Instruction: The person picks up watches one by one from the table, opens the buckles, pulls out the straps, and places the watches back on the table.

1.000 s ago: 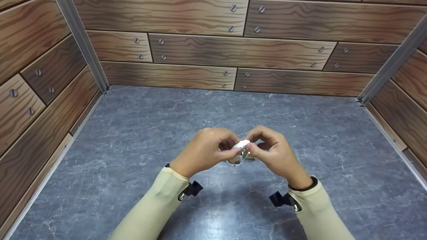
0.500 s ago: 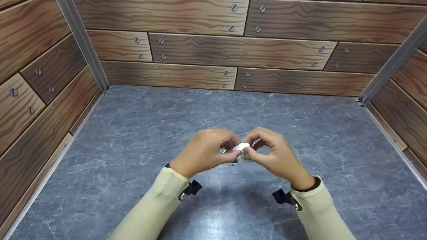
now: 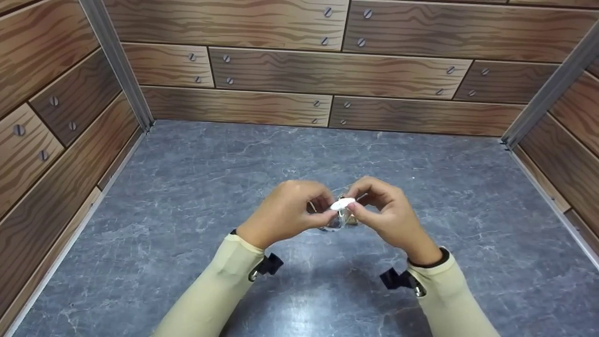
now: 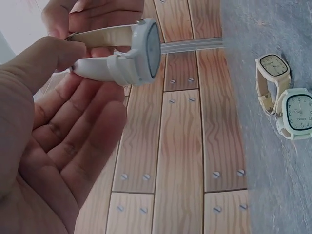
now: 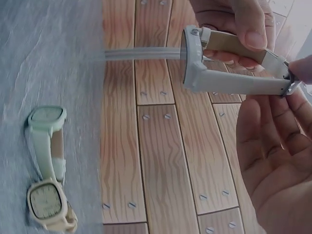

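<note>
A white wristwatch (image 5: 192,58) is held up between both hands, its strap bent into a loop with a tan inner side. My left hand (image 3: 292,210) pinches the strap between thumb and fingers. My right hand (image 3: 386,213) pinches the strap's buckle end, where a metal buckle (image 5: 291,87) shows at the fingertips in the right wrist view. Below, a cream wristwatch (image 4: 274,66) and a pale green wristwatch (image 4: 298,114) stand close together on the tabletop. From the head view, the hands and white watch partly hide these two.
The grey marbled tabletop (image 3: 210,173) spreads around the hands. Wood-patterned panels (image 3: 271,70) wall the back and both sides, with metal posts (image 3: 117,61) at the corners. A small black clip-on device sits at each cuff.
The white watch has tipped between the fingers, so more of its white strap shows as a flat oval. Both hands stay nearly in place, the right fingers shifting slightly.
</note>
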### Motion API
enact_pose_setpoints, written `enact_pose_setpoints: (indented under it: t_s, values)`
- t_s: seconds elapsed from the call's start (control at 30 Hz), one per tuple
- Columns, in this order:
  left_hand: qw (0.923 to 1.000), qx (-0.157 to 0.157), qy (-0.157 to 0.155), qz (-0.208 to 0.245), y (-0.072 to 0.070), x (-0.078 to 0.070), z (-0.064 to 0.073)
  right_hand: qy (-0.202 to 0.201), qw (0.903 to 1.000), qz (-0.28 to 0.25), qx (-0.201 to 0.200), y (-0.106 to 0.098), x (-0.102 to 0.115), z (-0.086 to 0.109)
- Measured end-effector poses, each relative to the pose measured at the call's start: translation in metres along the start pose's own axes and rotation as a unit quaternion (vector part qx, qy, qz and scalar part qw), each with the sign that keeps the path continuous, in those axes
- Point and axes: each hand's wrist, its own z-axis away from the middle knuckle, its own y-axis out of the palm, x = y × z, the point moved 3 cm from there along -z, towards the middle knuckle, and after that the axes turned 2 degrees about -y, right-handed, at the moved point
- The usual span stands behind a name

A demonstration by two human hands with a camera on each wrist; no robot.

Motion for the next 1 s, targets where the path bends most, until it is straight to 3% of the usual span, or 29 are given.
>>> enact_pose_setpoints:
  t_s: [0.13, 0.33, 0.57, 0.87, 1.0]
  values:
    - [0.9999, -0.008, 0.014, 0.003, -0.001, -0.0011, 0.0005, 0.025, 0.9996, -0.01, -0.01, 0.0007, -0.0008, 0.0009]
    - [0.9974, -0.022, 0.035, -0.059, -0.0016, -0.0026, 0.0027, 0.004, 0.9965, 0.081, 0.023, 0.0037, 0.0012, -0.0003]
    - [0.9965, -0.014, 0.013, -0.082, -0.0001, 0.0004, 0.0031, -0.013, 0.9934, 0.111, 0.029, 0.0043, 0.0007, -0.0011]
    - [0.9989, 0.008, -0.006, -0.045, -0.0027, 0.0002, 0.0021, 0.025, 0.9987, 0.036, 0.025, 0.0017, 0.0006, -0.0011]
    - [0.9996, 0.004, -0.007, -0.026, -0.0035, 0.0001, 0.0011, 0.048, 0.9988, 0.003, 0.012, -0.0004, 0.0009, -0.0004]
